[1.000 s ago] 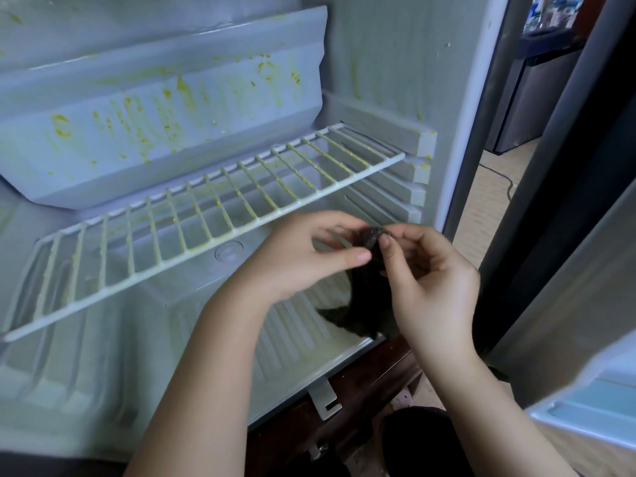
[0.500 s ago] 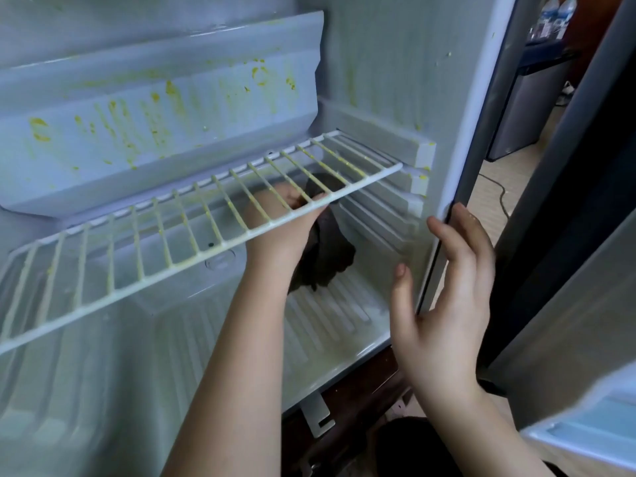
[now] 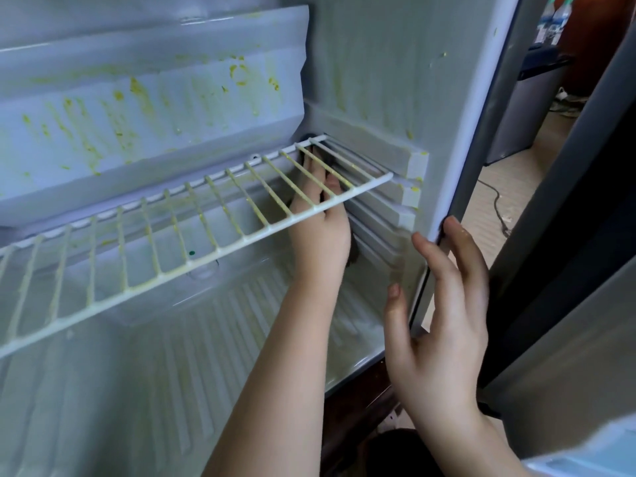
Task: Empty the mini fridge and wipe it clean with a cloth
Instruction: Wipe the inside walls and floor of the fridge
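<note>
The mini fridge (image 3: 378,63) stands open with nothing stored inside; yellow-green smears cover its inner walls. A white wire shelf (image 3: 172,235), also stained, spans the middle. My left hand (image 3: 320,235) reaches in under the shelf's right end and presses a dark cloth (image 3: 354,258) against the ribbed right wall with straight fingers. Most of the cloth is hidden behind that hand. My right hand (image 3: 444,325) is open, its fingertips touching the fridge's front right edge.
A stained freezer flap (image 3: 155,115) hangs above the shelf. The open fridge door (image 3: 568,304) stands close on the right. Beyond it are a grey cabinet (image 3: 519,108) with water bottles (image 3: 554,22) on top and a cable (image 3: 495,201) on the floor.
My left hand took the cloth from in front of the fridge, in under the shelf, up to the right wall. My right hand let go of the cloth and moved to the fridge's front edge.
</note>
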Available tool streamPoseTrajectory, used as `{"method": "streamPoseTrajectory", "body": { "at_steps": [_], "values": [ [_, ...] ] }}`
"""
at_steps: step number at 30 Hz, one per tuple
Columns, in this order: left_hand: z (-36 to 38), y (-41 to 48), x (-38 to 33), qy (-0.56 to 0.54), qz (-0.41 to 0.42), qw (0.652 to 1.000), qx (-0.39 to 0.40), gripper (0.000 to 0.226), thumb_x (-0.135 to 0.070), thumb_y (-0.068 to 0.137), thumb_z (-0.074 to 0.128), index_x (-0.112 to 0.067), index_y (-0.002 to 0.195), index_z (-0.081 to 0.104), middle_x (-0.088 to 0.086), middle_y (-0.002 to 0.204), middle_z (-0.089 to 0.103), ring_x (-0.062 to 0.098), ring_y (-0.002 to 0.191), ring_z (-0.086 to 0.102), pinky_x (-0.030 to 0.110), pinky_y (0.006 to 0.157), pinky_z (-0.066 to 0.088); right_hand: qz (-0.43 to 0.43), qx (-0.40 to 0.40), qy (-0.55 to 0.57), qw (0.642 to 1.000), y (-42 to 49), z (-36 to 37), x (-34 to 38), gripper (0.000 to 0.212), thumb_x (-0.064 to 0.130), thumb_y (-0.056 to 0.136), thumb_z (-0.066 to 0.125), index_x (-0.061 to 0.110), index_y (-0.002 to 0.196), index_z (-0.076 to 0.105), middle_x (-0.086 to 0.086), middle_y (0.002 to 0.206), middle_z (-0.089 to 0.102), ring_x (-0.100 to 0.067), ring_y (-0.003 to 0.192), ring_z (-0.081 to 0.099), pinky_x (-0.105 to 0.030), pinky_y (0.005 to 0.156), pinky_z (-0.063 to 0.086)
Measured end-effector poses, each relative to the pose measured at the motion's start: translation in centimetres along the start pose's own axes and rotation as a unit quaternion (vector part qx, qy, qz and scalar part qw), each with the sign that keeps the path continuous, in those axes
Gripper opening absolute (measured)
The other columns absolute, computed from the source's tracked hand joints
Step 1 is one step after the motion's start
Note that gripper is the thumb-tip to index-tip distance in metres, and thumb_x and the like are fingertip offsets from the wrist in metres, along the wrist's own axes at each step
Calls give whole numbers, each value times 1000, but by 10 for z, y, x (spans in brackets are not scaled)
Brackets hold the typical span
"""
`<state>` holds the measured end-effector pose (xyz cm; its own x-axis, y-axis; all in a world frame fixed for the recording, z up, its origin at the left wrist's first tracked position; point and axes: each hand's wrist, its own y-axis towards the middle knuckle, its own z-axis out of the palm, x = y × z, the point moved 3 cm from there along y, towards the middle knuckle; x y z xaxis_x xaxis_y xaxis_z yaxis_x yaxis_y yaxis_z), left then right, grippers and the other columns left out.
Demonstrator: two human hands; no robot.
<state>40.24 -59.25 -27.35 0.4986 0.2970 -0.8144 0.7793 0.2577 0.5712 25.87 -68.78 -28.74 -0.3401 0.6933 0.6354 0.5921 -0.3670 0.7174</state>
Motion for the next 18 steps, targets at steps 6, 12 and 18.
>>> {"method": "streamPoseTrajectory", "body": {
  "at_steps": [6,12,18],
  "values": [
    [-2,-29,-18,3,28,999,45,49,-11,92,39,-7,139,51,-1,145,47,12,136,42,25,113,32,5,-11,8,1000,-1,0,1,48,-4,82,55,-1,130,51,-11,145,36,-7,140,29,-17,112,23],
    [-3,-55,-37,-4,115,989,97,48,-7,91,35,6,135,49,15,143,47,21,135,41,26,114,30,13,-17,11,1000,-2,0,2,52,-4,81,53,-1,133,48,-9,146,37,-12,140,32,-19,113,23],
    [-6,-25,-14,19,11,994,111,51,-17,92,36,-8,140,49,3,146,48,15,133,41,6,104,27,9,-25,6,1000,-1,0,2,49,-5,84,53,-1,132,49,-13,145,39,-14,139,33,-19,113,23]
  ]
}}
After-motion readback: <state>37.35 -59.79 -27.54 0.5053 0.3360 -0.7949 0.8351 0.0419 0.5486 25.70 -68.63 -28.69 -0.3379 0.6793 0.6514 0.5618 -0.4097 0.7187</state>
